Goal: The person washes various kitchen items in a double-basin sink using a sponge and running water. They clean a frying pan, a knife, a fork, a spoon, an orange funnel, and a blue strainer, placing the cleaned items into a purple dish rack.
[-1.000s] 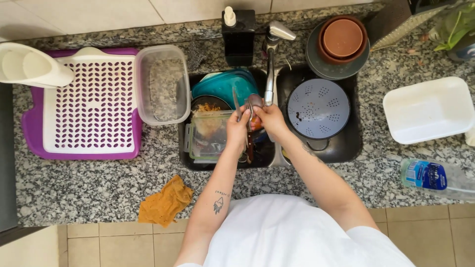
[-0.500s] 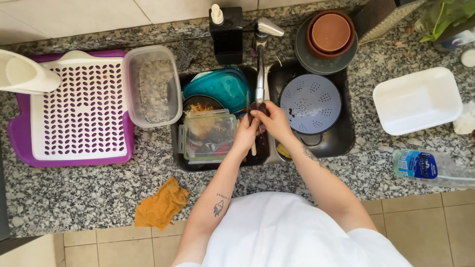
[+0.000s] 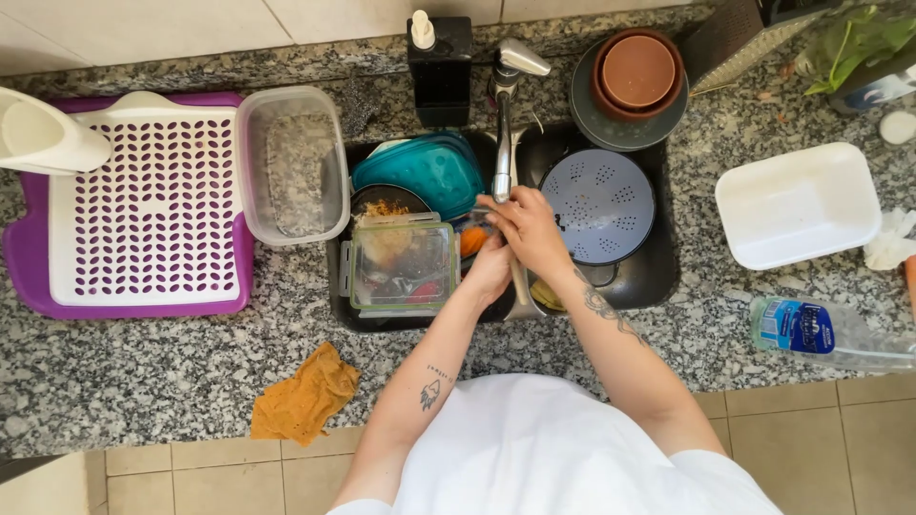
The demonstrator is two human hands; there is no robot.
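Both my hands meet over the black sink (image 3: 658, 277), just under the metal faucet (image 3: 503, 143). My left hand (image 3: 491, 272) is curled around a thin utensil that is mostly hidden. My right hand (image 3: 530, 227) lies over it with bent fingers, and I cannot tell what it grips. Left of the hands, inside the sink, sit a clear lidded food container (image 3: 401, 267), a teal lid (image 3: 420, 170) and a dark bowl (image 3: 386, 200) with food scraps. A grey perforated strainer (image 3: 601, 205) fills the right basin.
A white-and-purple drying rack (image 3: 143, 205) and a clear tub (image 3: 291, 167) stand on the left of the granite counter. An orange cloth (image 3: 305, 393) lies near the front edge. At right are a white foam tray (image 3: 797, 205) and a lying plastic bottle (image 3: 821, 332). Terracotta bowls (image 3: 637, 72) and a black soap dispenser (image 3: 439, 62) stand behind.
The hands have stayed together at the faucet, shifting slightly and working on the held item. The view has drifted a little.
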